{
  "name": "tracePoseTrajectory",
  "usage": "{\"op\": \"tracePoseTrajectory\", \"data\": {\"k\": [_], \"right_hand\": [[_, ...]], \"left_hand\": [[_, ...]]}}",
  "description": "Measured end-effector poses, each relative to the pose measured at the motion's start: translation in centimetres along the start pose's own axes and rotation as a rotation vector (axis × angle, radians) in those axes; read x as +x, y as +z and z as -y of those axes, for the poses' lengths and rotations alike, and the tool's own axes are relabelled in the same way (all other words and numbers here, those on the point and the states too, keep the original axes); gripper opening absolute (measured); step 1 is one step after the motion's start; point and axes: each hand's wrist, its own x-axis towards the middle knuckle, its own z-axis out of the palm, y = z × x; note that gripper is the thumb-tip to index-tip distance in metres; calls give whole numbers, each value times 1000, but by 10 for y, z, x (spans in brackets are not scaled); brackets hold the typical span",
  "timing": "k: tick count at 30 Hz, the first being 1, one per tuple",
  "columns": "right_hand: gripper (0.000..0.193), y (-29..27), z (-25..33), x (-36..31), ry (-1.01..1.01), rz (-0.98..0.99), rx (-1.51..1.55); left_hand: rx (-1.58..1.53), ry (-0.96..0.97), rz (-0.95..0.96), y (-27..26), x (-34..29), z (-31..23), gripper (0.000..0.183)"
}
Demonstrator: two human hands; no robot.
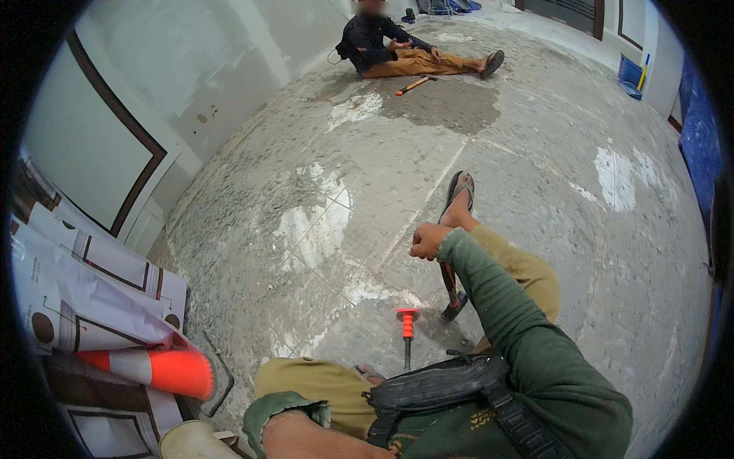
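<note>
My right hand (430, 241), at the end of a green sleeve, is held closed over my bent right leg. A hammer (449, 287) with a black and orange handle stands head-down just below that wrist. Whether the fingers grip its handle or anything small is hidden. Closer to me is a chisel (407, 327) with an orange hand guard and dark shaft, apart from both hands; I cannot tell if it stands or lies. My left forearm (306, 436) shows at the lower edge under a rolled sleeve, its hand out of sight.
Ahead, another person (375, 46) sits on the rough, chipped floor (397, 168) beside an orange-handled hammer (415, 86). At my left lie an orange and white traffic cone (180, 372), printed sheets (99, 291) and a pale bucket (191, 441). A blue dustpan (631, 73) stands far right.
</note>
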Motion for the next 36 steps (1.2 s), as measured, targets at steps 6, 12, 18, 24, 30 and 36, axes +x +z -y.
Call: {"op": "tracePoseTrajectory", "data": {"k": [6,12,18,24,30,36], "right_hand": [[32,0,2,-8,-13,-63,66],[31,1,-1,-3,-30,-51,64],[32,-1,1,-6,-35,-53,42],[33,0,-5,1,-22,-57,20],[32,-3,12,0,16,60,-14],[32,0,8,-3,4,12,39]], "left_hand": [[-30,-53,31,0,-4,4,22],[-36,-98,37,-1,-2,3,22],[-12,-61,21,-20,17,-1,22],[-54,6,14,-20,10,5,20],[-79,4,16,-18,16,-2,20],[-146,26,13,-19,15,1,21]]}}
